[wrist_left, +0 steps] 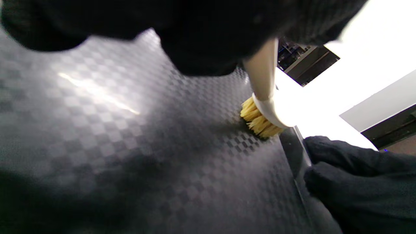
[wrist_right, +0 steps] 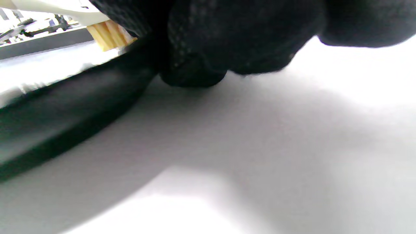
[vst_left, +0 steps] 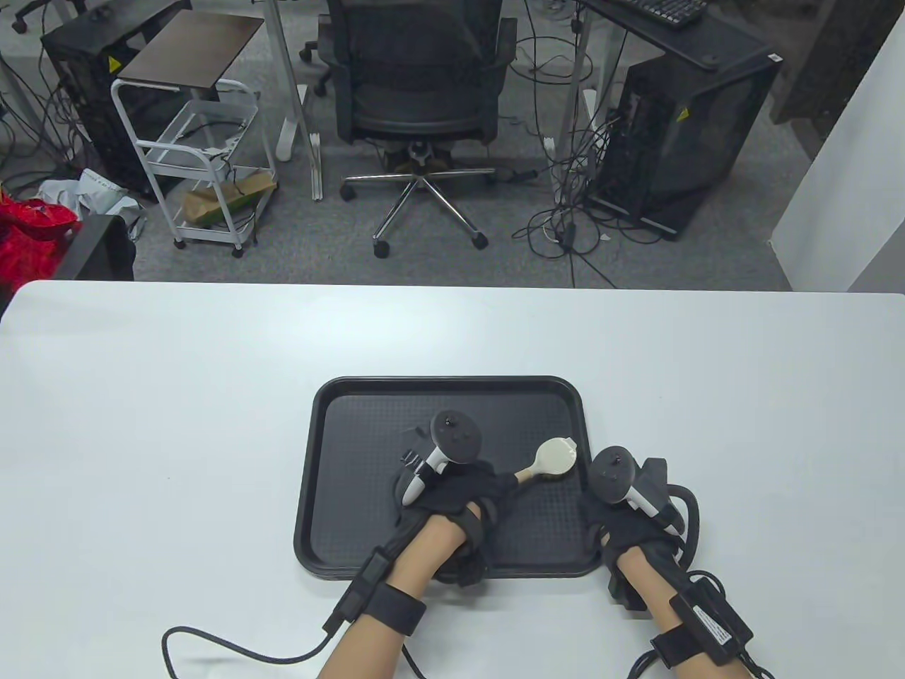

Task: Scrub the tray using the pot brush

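A black textured tray [vst_left: 339, 424] lies on the white table. My left hand [vst_left: 452, 495] grips the handle of the cream pot brush [vst_left: 555, 458] over the tray. The brush head points right, and its yellow bristles [wrist_left: 258, 122] press on the tray floor [wrist_left: 113, 146] near the right rim. My right hand [vst_left: 622, 516] holds the tray's right edge; its gloved fingers [wrist_left: 351, 172] rest on the rim in the left wrist view. In the right wrist view the fingers [wrist_right: 195, 65] sit at the tray rim [wrist_right: 65, 110], with the bristles [wrist_right: 109, 37] behind.
The white table [vst_left: 177, 424] extends wide on both sides of the tray. A glove cable [vst_left: 233, 651] trails along the near edge. Beyond the table are an office chair [vst_left: 421, 92], a white cart [vst_left: 205, 170] and computer towers [vst_left: 679, 134].
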The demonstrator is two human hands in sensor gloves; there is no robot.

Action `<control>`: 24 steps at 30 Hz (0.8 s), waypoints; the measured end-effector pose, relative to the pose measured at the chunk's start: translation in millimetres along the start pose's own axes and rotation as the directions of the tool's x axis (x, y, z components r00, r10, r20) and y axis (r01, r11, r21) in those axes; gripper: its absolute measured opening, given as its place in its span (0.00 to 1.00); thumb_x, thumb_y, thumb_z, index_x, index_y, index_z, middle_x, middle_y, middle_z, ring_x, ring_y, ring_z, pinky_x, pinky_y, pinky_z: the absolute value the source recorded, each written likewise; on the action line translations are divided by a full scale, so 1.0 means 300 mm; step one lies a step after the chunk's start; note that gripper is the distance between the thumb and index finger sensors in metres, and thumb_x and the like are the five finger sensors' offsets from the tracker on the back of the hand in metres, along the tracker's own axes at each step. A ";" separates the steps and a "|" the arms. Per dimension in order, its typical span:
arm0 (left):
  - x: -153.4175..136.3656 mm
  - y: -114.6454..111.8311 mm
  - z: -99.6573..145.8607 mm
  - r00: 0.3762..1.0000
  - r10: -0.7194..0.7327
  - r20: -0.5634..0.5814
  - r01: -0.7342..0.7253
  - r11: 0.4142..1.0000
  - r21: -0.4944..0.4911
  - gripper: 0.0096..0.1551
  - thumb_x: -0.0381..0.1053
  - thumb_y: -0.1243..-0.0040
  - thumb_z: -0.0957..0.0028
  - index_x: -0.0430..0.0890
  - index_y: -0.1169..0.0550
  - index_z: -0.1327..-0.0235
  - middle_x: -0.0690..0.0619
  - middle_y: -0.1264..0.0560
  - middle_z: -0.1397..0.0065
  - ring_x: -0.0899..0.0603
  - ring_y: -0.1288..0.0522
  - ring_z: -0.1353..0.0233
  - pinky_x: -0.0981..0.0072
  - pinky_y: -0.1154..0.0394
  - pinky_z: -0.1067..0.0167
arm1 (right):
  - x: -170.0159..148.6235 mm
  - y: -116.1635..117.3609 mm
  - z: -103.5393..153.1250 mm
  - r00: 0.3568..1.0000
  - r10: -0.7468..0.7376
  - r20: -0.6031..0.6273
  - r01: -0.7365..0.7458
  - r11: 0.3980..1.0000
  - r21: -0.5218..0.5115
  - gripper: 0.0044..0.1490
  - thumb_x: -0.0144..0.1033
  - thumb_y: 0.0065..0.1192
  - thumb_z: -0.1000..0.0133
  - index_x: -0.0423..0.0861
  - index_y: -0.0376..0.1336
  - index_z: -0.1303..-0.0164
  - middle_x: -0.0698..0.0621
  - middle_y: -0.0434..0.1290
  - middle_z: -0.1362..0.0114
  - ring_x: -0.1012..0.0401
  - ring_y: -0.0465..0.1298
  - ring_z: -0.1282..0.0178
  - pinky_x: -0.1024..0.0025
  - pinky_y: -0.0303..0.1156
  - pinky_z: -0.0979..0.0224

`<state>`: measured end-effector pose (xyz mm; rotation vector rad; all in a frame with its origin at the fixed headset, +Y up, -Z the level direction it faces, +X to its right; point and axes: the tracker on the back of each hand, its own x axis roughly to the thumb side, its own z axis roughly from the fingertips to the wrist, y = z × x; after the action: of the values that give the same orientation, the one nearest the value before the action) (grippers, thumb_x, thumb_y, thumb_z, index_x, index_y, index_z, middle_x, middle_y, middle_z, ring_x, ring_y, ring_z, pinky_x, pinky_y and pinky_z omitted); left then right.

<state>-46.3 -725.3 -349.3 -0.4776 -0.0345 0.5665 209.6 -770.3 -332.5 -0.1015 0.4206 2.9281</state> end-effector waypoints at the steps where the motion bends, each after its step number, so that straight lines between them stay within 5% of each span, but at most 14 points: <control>1: -0.003 0.008 0.003 1.000 -0.008 -0.011 0.008 1.000 -0.005 0.37 0.68 0.38 0.58 0.38 0.18 0.54 0.54 0.13 0.74 0.48 0.17 0.81 0.48 0.18 0.57 | 0.000 0.000 0.000 1.000 0.001 0.000 -0.001 1.000 0.000 0.39 0.43 0.59 0.46 0.38 0.53 0.29 0.50 0.81 0.63 0.56 0.80 0.77 0.55 0.77 0.61; 24: -0.317 0.280 0.067 0.961 -0.047 -0.272 0.011 0.991 -0.132 0.37 0.69 0.37 0.58 0.41 0.19 0.51 0.53 0.13 0.71 0.46 0.17 0.77 0.47 0.20 0.52 | 0.000 0.001 0.001 1.000 -0.004 0.000 0.004 1.000 0.001 0.39 0.43 0.59 0.46 0.38 0.53 0.29 0.50 0.81 0.63 0.56 0.80 0.77 0.55 0.77 0.61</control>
<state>-172.7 -704.7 -359.4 -0.6780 0.1879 0.4669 209.7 -770.4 -332.0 -0.1023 0.4218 2.9236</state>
